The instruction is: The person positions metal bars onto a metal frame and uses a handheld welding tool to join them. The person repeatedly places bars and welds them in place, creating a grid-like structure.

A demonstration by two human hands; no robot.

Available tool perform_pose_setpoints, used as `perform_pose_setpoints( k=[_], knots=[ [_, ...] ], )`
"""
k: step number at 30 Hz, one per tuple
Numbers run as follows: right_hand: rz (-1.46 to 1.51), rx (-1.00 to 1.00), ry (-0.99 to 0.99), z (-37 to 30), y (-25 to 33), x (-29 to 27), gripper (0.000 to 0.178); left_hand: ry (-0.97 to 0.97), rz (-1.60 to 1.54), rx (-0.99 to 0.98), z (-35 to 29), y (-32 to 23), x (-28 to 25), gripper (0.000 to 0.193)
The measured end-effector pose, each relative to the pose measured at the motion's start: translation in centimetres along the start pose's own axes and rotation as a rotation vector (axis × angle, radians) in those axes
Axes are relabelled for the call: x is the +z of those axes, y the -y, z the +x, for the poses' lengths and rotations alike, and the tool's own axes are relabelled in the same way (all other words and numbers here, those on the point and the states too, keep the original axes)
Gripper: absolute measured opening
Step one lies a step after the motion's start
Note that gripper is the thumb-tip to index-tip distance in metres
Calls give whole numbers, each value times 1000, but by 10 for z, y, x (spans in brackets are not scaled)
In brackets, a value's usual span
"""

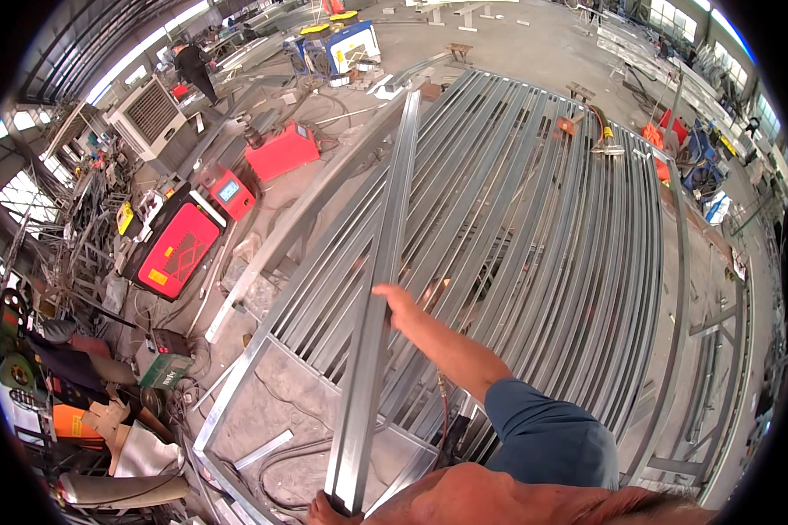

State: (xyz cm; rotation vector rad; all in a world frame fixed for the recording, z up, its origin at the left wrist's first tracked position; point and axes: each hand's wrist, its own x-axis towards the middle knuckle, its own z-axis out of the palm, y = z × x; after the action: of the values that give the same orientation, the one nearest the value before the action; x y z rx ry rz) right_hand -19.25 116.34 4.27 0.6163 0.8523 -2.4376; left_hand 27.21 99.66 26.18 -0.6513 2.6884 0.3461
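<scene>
A long galvanized steel channel (372,350) lies slantwise across the left side of a rack of similar metal profiles (534,254). Its near end comes down close to me at the lower edge. My right hand (396,304) reaches out from a dark blue sleeve and grips the channel partway along, fingers over its top. Around the near end, my left hand (331,510) is closed, only partly in view. The profiles beneath lie side by side, with narrow gaps between them.
Left on the floor are red machines (282,153), a black-and-red case (177,249), an air cooler (149,121) and tangled scrap (70,210). A metal frame (674,289) stands right. A hose with a metal fitting (608,147) rests on the rack's far end. Another person (194,72) stands far left.
</scene>
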Motion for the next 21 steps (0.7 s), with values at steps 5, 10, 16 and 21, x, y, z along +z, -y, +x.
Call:
perform_pose_setpoints(
  k=[5, 10, 16, 21],
  knots=[
    [53, 89, -38, -96, -81, -8, 21, -49, 14, -11, -46, 8, -4, 45],
    [67, 163, 15, -271, -93, 10, 19, -84, 62, 62, -75, 2, 6, 48],
    [125, 19, -22, -396, -100, -29, 24, -92, 153, 318, -96, -34, 26, 52],
    [-42, -323, -191, -445, -106, -97, 26, -88, 186, 449, -130, -51, 47, 55]
  ],
)
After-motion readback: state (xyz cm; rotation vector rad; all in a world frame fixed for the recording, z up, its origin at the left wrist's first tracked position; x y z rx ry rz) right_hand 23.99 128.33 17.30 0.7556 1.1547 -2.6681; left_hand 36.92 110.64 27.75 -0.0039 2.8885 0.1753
